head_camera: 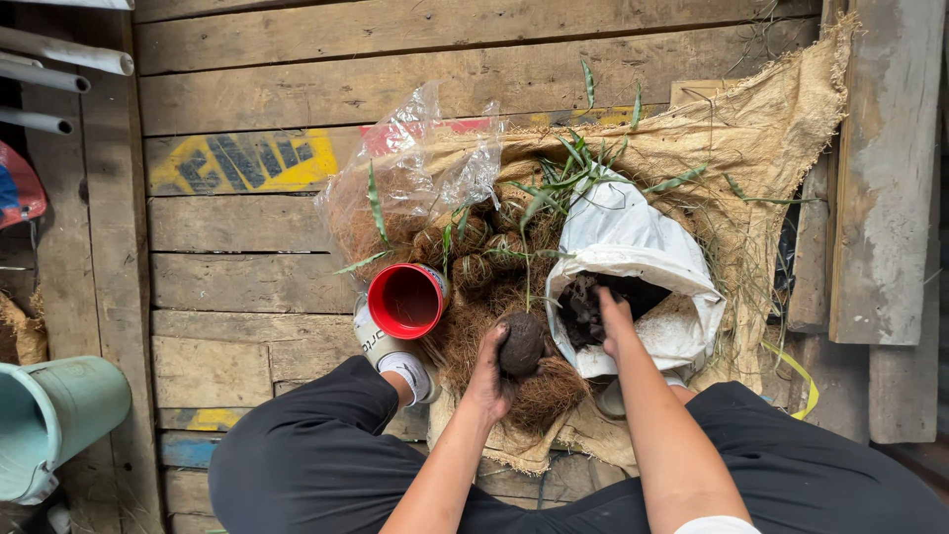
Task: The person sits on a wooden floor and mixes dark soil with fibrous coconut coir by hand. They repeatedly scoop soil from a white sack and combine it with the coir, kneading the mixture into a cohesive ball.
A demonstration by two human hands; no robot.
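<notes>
Down on the plank floor, over a spread of burlap sacking (781, 129), the person crouches with both arms out. Their left hand (491, 368) is cupped around a dark ball of soil (522, 343), gripping it from the side just above a heap of brown coconut fibre (539, 396). That ball looks damp and packed but crumbly; I'd judge it fairly light, easy to break if squeezed, best cradled from below with the whole palm. Their right hand (613, 318) reaches into the mouth of a white sack (633, 237) of dark soil (583, 302); its fingers are buried, so I cannot tell whether they are spread or closed. Just beside the left hand lies a red cup (405, 300) on its side. Behind it are fibre-wrapped balls with green shoots (484, 242) and a clear plastic bag (415, 168).
</notes>
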